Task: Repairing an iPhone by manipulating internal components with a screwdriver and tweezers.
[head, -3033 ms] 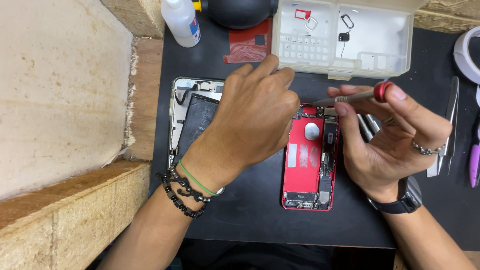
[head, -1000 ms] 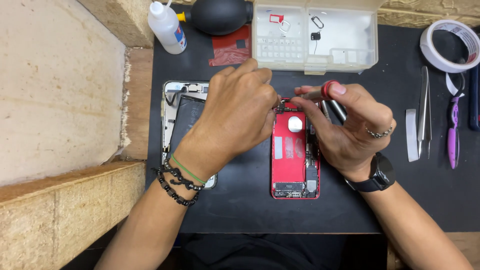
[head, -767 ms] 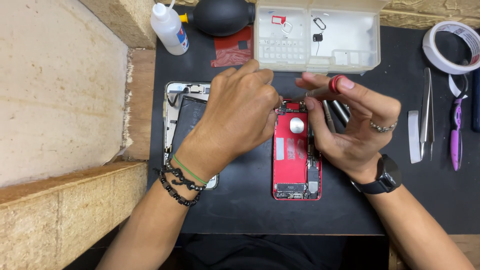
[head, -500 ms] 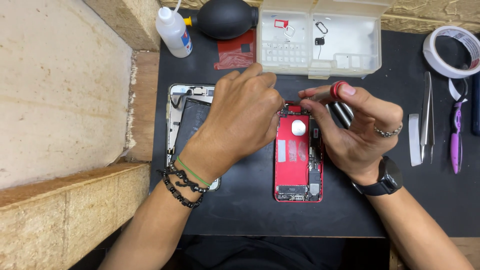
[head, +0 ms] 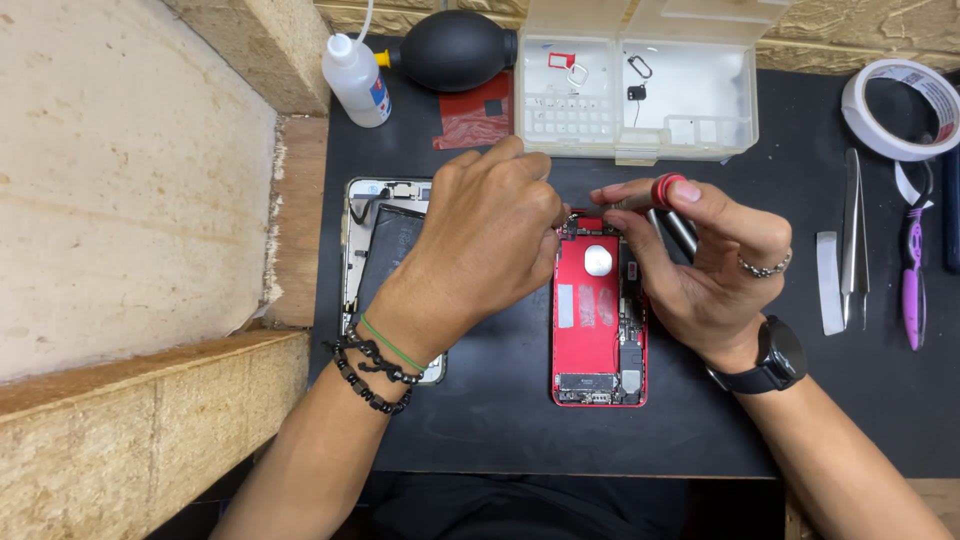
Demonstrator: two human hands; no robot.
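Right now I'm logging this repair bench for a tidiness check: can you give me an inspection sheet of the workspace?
Surface: black mat on a bench with pale block edging.
Job's things: opened red phone shell, insides exposed; detached screen panel to its left.
Clutter: clear parts box, black air blower, white squeeze bottle, tape roll, tweezers, purple-handled tool.
Grippers: left hand over the shell's top edge; right hand pinching a red-capped screwdriver there.
Cables: thin dark flex visible on the screen panel.
Surroundings: rough pale wall at left.
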